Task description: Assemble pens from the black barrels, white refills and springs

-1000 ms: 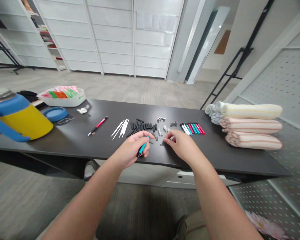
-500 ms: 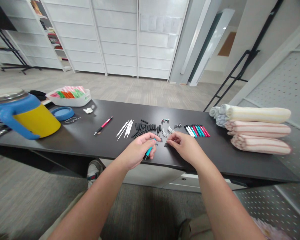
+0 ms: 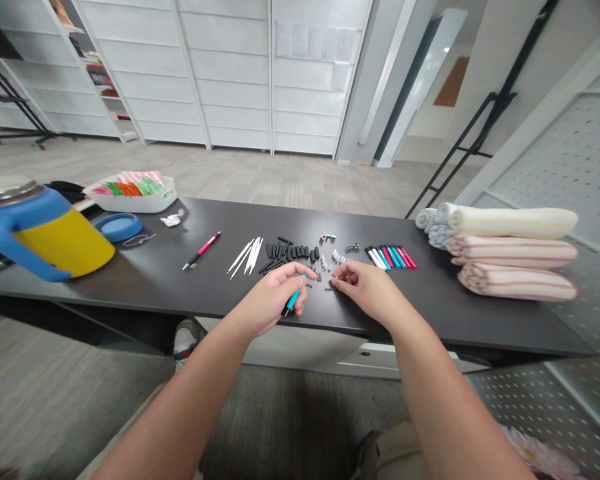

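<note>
My left hand (image 3: 273,297) is closed around a teal-and-black pen barrel (image 3: 291,303), tilted with its black end toward me. My right hand (image 3: 365,287) pinches thumb and finger together low over the table; a small dark piece seems to be at the fingertips, too small to name. Between the hands lie tiny dark pieces (image 3: 319,277) and clear plastic bits (image 3: 338,256). Just beyond my left hand are black rubber-like tubes (image 3: 300,252). White pen refills (image 3: 253,255) lie to their left. A row of coloured barrels (image 3: 391,257) lies beyond my right hand.
An assembled red-and-black pen (image 3: 201,251) lies at left. Farther left stand a blue-and-yellow mug (image 3: 65,233), a blue lid (image 3: 119,227) and a white basket (image 3: 153,202) of wrapped items. Rolled towels (image 3: 517,250) are stacked at right. The table's front edge runs below my wrists.
The view has shifted slightly. My right fingertips have lifted a little from the dark pieces on the table, one of which now shows below them. My left hand keeps its hold on the barrel.
</note>
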`<state>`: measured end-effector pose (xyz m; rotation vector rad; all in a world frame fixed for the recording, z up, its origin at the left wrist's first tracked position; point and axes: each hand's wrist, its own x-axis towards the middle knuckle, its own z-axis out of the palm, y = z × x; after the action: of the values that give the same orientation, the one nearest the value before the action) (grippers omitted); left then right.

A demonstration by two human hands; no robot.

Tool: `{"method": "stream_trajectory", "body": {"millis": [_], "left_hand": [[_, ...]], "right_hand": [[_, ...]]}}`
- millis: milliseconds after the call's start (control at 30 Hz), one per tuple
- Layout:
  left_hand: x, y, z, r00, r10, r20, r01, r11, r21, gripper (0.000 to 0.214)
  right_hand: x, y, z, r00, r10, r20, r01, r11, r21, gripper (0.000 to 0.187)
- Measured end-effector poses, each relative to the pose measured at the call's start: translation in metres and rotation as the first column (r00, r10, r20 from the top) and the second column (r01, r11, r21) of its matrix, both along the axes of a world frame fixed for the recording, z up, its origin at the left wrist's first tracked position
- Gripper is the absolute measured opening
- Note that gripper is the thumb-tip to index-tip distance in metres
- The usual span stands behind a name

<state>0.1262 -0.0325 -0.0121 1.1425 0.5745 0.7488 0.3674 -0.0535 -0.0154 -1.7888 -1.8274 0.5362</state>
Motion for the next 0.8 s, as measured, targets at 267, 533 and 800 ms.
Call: {"method": "stream_trajectory", "body": {"millis": [267,533,800], "left_hand": [[0.002,0.001,0.003,1.0,0.024,0.008,-0.024,0.999,-0.034,0.015],[0.004,0.001,0.004,0.998,0.064,0.003,-0.063,0.996,-0.06,0.017],[0.009,0.002,0.005,0.99,0.136,0.021,-0.135,0.99,-0.046,0.023]], "right_hand": [[-0.001,0.003,-0.008,0.999,-0.01,-0.052,0.012,0.999,0.04,0.019],[-0.006,-0.011,0.014,1.0,-0.019,-0.01,0.02,0.991,0.133,0.016],[-0.061,-0.047,0.048,0.966,0.18,-0.185,-0.174,0.984,0.046,0.029]]}}
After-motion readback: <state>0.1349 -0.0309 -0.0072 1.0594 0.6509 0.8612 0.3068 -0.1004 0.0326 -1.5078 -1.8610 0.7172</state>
